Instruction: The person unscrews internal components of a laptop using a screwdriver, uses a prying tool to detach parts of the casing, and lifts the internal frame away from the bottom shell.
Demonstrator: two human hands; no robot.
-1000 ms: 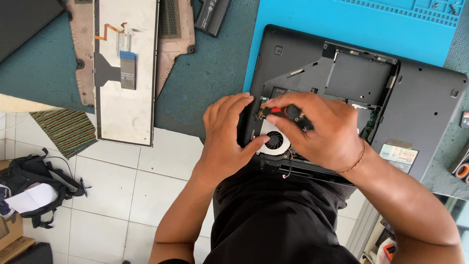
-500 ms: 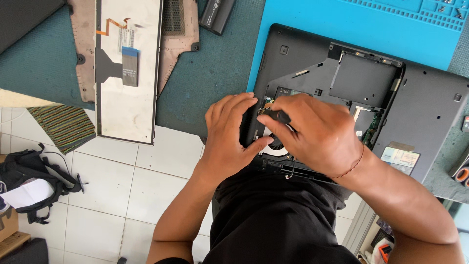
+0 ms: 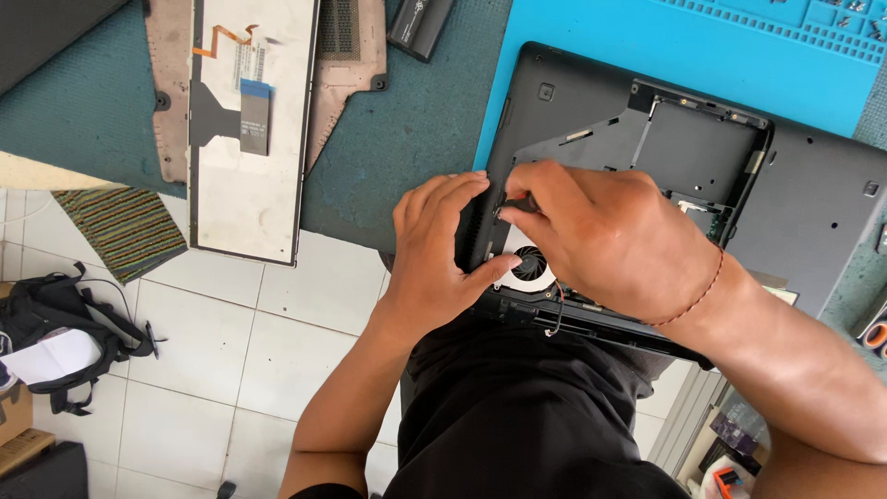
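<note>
A black laptop base lies bottom-up and opened at the table's near edge, partly on a blue mat. Its round cooling fan shows in the near-left corner, with a thin black wire hanging below it. My left hand grips the base's left edge, fingers curled over the rim and thumb tip touching the fan. My right hand reaches over the fan, its fingers pinched on a small dark tool at the rim beside my left fingertips. Most of the tool is hidden.
An upturned keyboard with a ribbon cable lies on a brown cover panel at the left. A black battery sits at the top. On the tiled floor are a striped cloth and a black bag. An orange-handled tool lies far right.
My right hand has slid from over the fan up to the base's left rim, so the red-and-black tool handle is now mostly covered. My left hand has stayed put.
</note>
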